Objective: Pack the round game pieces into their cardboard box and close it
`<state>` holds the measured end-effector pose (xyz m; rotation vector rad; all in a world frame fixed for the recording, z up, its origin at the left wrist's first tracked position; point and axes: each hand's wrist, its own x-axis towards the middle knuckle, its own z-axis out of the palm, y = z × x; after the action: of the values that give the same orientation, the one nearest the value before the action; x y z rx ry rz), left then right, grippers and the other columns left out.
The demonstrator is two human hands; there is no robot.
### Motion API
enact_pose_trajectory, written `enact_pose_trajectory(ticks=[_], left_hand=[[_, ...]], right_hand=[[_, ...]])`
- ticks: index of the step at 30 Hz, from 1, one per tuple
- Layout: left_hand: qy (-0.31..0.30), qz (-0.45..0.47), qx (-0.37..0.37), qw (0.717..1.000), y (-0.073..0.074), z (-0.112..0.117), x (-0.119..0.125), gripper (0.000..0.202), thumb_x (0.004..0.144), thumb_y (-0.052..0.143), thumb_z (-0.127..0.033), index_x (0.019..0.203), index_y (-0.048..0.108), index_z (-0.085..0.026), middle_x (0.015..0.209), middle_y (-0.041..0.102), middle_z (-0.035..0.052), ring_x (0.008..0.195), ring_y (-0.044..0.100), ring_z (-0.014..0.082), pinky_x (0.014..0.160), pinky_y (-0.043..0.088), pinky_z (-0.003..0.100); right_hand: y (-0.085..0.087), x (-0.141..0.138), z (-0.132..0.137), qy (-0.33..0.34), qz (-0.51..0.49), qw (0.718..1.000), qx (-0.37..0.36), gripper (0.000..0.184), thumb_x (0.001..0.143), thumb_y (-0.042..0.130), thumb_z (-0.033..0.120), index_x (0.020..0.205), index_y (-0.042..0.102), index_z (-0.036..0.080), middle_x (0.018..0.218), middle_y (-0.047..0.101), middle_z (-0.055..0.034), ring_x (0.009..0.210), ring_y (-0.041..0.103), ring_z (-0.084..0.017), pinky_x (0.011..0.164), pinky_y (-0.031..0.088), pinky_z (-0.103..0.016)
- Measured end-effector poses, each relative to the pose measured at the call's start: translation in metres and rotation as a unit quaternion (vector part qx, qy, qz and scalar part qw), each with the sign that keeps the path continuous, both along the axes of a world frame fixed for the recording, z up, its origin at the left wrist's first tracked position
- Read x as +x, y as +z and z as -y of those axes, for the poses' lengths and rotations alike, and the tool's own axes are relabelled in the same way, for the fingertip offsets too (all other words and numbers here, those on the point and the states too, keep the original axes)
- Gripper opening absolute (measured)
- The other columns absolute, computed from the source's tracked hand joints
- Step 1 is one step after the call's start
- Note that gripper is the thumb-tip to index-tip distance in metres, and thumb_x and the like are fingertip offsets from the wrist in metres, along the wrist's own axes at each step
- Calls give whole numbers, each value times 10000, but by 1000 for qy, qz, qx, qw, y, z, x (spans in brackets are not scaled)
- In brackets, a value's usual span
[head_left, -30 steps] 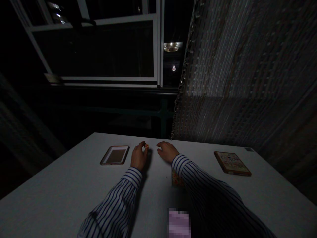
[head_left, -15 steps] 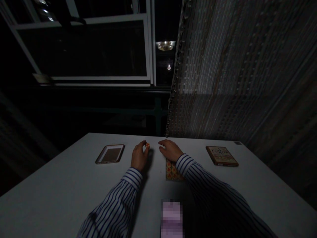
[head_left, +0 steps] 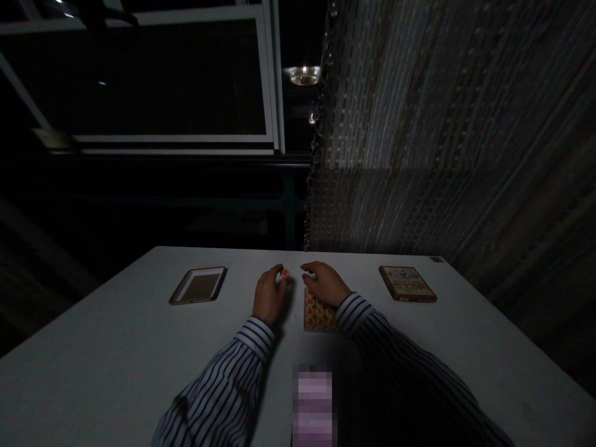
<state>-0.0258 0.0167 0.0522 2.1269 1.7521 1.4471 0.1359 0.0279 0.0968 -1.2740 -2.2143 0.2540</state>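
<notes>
My left hand (head_left: 269, 295) rests on the white table (head_left: 116, 347) and pinches a small orange-and-white tile (head_left: 285, 272) between thumb and fingertips. My right hand (head_left: 325, 282) lies close beside it, fingers curled down onto the table at the far edge of a square grid of orange-patterned tiles (head_left: 317, 313). What the right fingertips hold, if anything, is hidden. Both arms wear striped sleeves.
A shallow empty box tray (head_left: 198, 285) lies to the left of my hands. A printed box lid (head_left: 406, 283) lies to the right. A beaded curtain (head_left: 442, 136) hangs behind the table, beside a dark window (head_left: 153, 81). The room is dim.
The view has shifted, so more of the tile grid shows beneath my right wrist. Both hands stay close together, the left still pinching the tile.
</notes>
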Motion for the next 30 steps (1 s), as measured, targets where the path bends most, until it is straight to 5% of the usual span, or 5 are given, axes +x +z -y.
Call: enact_pose_trajectory(ticks=[30], left_hand=[[-49,60,-48,996,-17,15,40,319,799,446,-323,1077,506,-179,1056,576,78,1002,511,193,881,399,369]], right_hand=[[-18,36,10,-39,-126,991,-26,279,762,446,217,976,609,142,974,634,-70,890,574,-162,837,425,-295]])
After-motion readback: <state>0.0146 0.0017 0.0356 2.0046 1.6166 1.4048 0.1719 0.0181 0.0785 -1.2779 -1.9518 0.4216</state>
